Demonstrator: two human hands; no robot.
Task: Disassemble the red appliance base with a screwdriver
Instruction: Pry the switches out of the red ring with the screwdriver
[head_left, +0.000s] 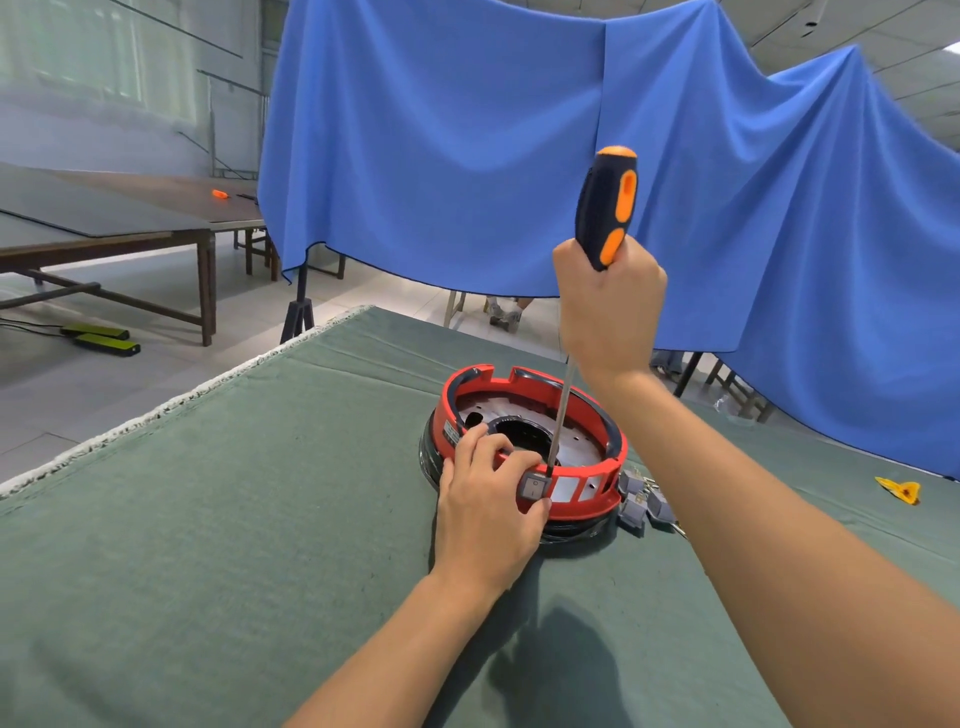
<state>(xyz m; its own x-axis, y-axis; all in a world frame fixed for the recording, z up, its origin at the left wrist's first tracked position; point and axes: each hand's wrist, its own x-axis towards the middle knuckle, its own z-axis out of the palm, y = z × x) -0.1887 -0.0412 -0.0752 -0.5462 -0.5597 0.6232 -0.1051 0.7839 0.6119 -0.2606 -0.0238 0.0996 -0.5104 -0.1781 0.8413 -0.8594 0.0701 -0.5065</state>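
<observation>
Partly, left hand (488, 499) hides red base (587, 415); screwdriver (608, 208) tip unseen.

A: Backdrop?
B: Blue cloth (467, 156), draped, hanging behind a green-covered table (208, 519).
A: Furniture, left?
B: Long wooden tables (104, 228) on pale tiled floor (104, 384); windows (104, 52) beyond.

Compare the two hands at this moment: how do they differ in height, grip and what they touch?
The right hand is raised well above the red base, fist wrapped round the screwdriver handle. The left hand sits low at the base's near rim, fingers curled over the rim, thumb beside the grey switch. The right holds the tool upright; the left steadies the base. Both are bare and work at the same switch area.
</observation>
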